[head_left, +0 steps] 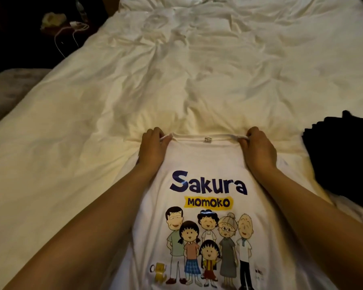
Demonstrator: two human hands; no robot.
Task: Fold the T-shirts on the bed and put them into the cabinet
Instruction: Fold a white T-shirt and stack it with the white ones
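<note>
Bed surface beyond white T-shirt: open, rumpled duvet only. Right of T-shirt: dark garment pile blocks. Left of T-shirt: open duvet.

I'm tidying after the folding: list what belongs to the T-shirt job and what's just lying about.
Job: white printed T-shirt, pinched at the shoulders by left hand and right hand; dark garment; bed.
Lying about: white cable, yellowish object.

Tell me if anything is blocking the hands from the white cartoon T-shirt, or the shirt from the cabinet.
Nothing blocks the hands: the left hand and right hand already pinch the white T-shirt at its shoulders, either side of the collar, on the bed. The cabinet is out of view, so that route cannot be judged.
</note>
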